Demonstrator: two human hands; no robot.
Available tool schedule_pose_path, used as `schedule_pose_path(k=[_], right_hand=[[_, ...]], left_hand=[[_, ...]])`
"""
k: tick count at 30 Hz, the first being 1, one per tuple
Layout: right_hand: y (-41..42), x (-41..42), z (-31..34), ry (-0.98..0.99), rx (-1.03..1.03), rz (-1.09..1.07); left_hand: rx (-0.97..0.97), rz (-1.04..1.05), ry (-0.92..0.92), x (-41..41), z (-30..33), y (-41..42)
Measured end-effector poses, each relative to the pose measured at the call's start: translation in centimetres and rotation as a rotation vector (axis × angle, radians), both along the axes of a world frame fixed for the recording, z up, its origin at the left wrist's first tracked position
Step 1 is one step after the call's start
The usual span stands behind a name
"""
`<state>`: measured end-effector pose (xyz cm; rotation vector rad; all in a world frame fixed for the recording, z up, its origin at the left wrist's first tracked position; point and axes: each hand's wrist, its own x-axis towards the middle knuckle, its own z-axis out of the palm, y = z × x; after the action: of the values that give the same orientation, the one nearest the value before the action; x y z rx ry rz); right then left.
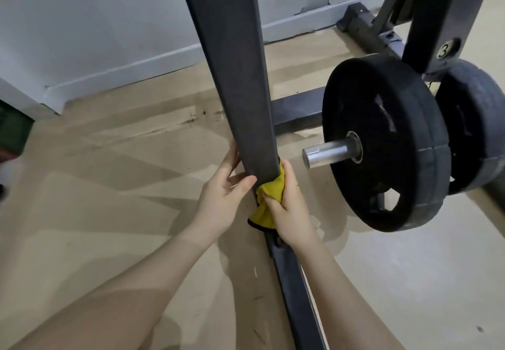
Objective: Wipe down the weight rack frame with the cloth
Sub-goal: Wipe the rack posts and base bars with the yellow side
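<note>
Right hand point(288, 207) grips the yellow cloth point(269, 194), bunched against the lower end of the rack upright point(232, 76); left hand point(222, 191) clasps the same post bare. Step in hand: wiping the upright near its base. Next move likely requires sliding the cloth upward. Weight plates point(382, 145) hang beyond.

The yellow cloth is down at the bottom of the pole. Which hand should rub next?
The right hand: it already grips the yellow cloth against the upright post. The left hand only steadies the post, no cloth.
</note>
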<state>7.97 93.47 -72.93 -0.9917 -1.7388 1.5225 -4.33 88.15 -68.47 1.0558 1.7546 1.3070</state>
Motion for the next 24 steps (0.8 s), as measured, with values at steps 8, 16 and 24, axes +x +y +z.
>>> schedule_pose_path(k=[8,16,24], right_hand=[[-2.1,-0.3,-1.5,-0.079,-0.005,-0.105],[-6.1,-2.3,5.2,-0.301,0.196,-0.326],[-5.5,-13.6,6.6,-0.434,0.084,-0.328]], left_hand=[[-0.053,-0.041,0.006,0.4,0.6,-0.1],[-0.152,-0.279,-0.127,-3.3,1.9,-0.3],[-0.292,-0.595,0.069,-18.6,2.5,2.6]])
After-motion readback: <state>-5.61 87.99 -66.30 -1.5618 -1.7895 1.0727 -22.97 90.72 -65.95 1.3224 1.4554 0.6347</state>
